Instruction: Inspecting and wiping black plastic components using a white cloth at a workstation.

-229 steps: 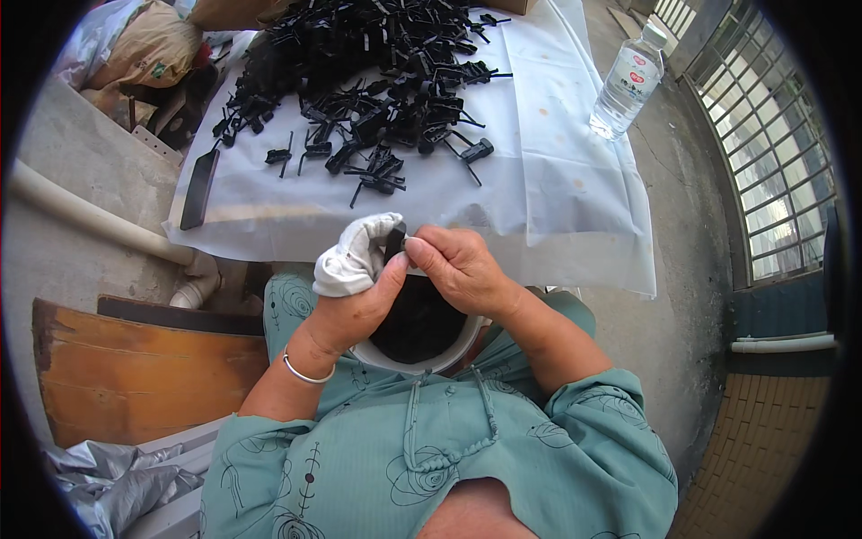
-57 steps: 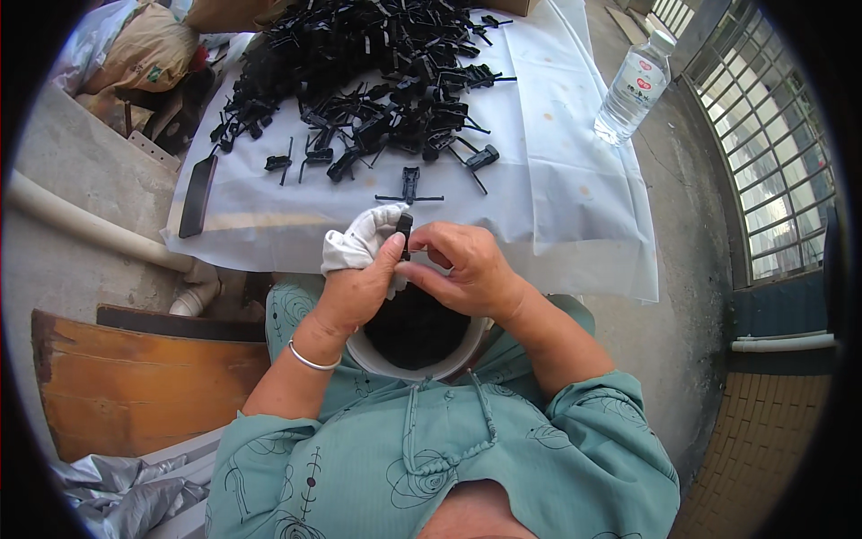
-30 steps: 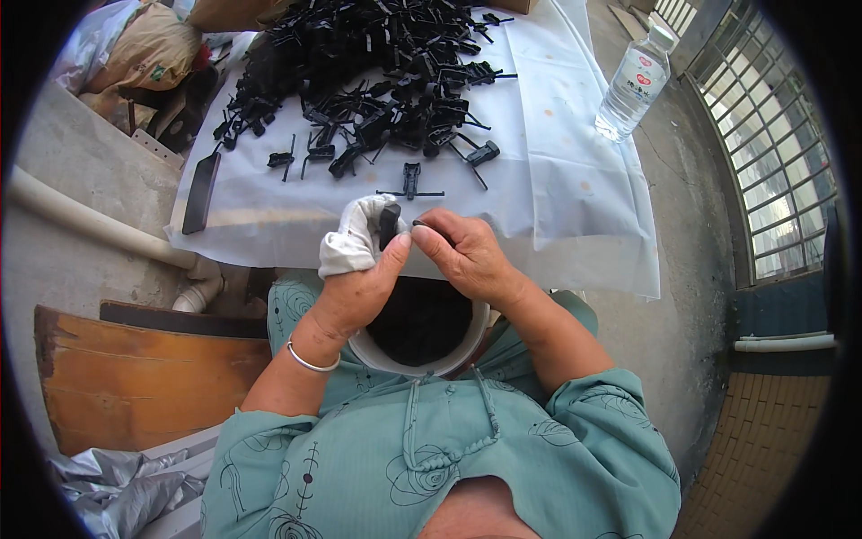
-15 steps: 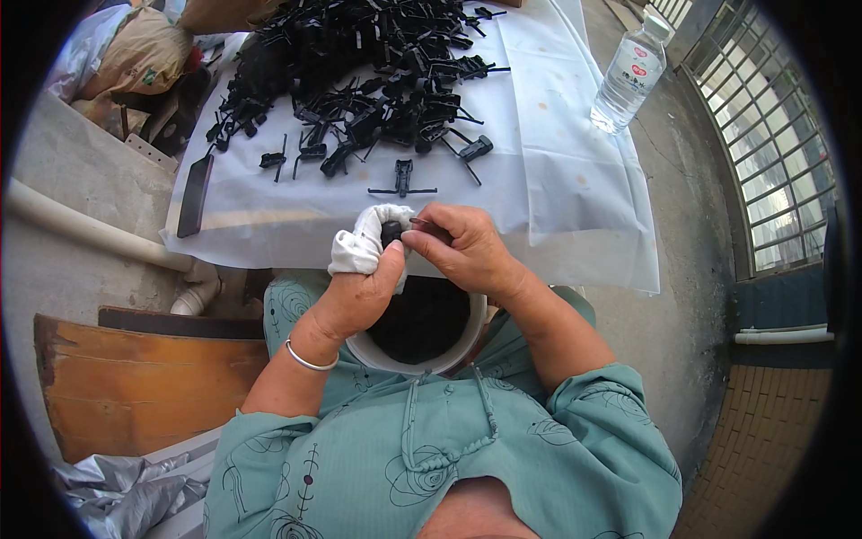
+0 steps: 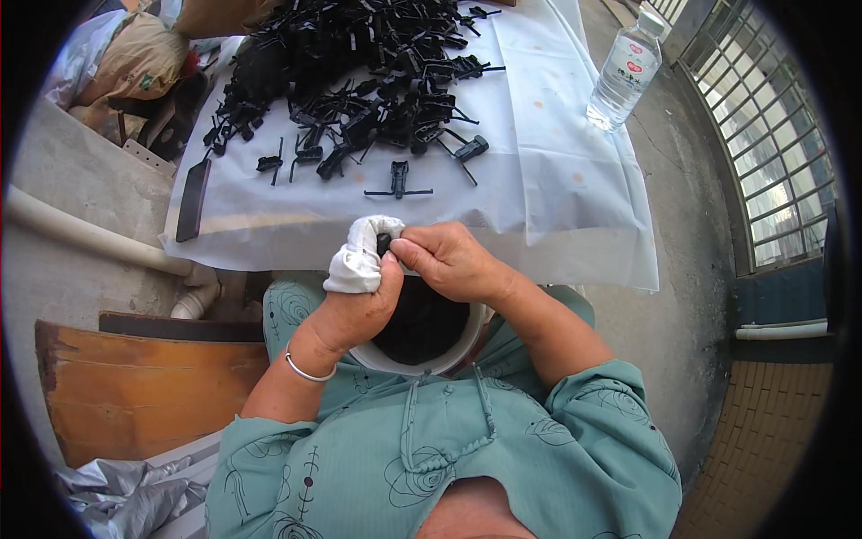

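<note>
My left hand (image 5: 366, 301), its fingers covered by a white cloth (image 5: 353, 267), grips a small black plastic part (image 5: 384, 243) between thumb and wrapped fingers. Close against it, my right hand (image 5: 446, 260) is closed, its thumb and forefinger pinched at the part's right side; whether a separate small piece is in that pinch is hidden. Both hands are over the table's near edge, above a white bucket (image 5: 478, 325) with dark contents between my knees. A single black plastic part with thin side arms (image 5: 399, 181) lies just beyond my hands.
A large pile of similar black parts (image 5: 359, 81) covers the far side of the white-covered table (image 5: 557, 216). One dark flat bar (image 5: 194, 199) lies at its left edge, and a clear water bottle (image 5: 623, 76) stands at the right. Wooden boards (image 5: 153, 377) lean at lower left.
Both hands have shifted slightly left. My right fingers have turned and closed more tightly against the black part, and the thin piece seen at their tips earlier no longer shows.
</note>
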`<act>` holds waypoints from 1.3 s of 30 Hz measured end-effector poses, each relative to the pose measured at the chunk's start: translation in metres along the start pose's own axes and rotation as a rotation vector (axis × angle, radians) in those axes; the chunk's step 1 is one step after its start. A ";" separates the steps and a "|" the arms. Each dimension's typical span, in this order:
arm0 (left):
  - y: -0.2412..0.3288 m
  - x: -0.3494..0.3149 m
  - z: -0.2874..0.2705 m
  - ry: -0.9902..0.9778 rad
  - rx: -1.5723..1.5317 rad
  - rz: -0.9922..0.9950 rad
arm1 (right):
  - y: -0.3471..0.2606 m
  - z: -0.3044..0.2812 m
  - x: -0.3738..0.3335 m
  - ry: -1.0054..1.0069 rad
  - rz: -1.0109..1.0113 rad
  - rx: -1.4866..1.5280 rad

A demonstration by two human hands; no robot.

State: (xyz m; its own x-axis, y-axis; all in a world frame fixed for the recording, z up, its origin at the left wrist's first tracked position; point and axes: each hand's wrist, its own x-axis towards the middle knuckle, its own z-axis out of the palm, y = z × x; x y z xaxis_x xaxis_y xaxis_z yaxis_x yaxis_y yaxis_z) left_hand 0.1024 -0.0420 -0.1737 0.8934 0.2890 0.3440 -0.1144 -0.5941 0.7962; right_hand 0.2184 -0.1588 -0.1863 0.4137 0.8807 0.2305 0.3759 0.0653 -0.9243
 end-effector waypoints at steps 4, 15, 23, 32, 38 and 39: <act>-0.004 0.005 -0.009 -0.069 0.267 0.084 | 0.009 -0.020 0.004 0.279 -0.061 -0.614; -0.024 0.035 0.001 0.110 0.288 0.036 | 0.018 -0.010 0.007 0.173 -0.480 -0.823; -0.003 0.022 -0.002 -0.114 -0.596 -0.389 | 0.010 -0.001 0.006 0.390 -0.003 0.017; -0.006 0.015 0.011 0.082 -0.177 -0.092 | 0.007 0.002 0.000 0.216 0.012 -0.001; -0.008 0.013 0.012 0.094 -0.119 -0.010 | 0.011 0.004 0.000 0.188 0.024 0.158; -0.005 0.015 0.010 0.090 -0.267 -0.065 | 0.009 0.002 -0.001 0.184 0.022 0.160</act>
State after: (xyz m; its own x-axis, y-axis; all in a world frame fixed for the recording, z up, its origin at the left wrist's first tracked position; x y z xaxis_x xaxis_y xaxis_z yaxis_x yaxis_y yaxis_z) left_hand 0.1209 -0.0425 -0.1776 0.8617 0.3929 0.3212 -0.1789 -0.3572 0.9167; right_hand 0.2199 -0.1577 -0.1957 0.5700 0.7835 0.2475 0.2348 0.1334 -0.9629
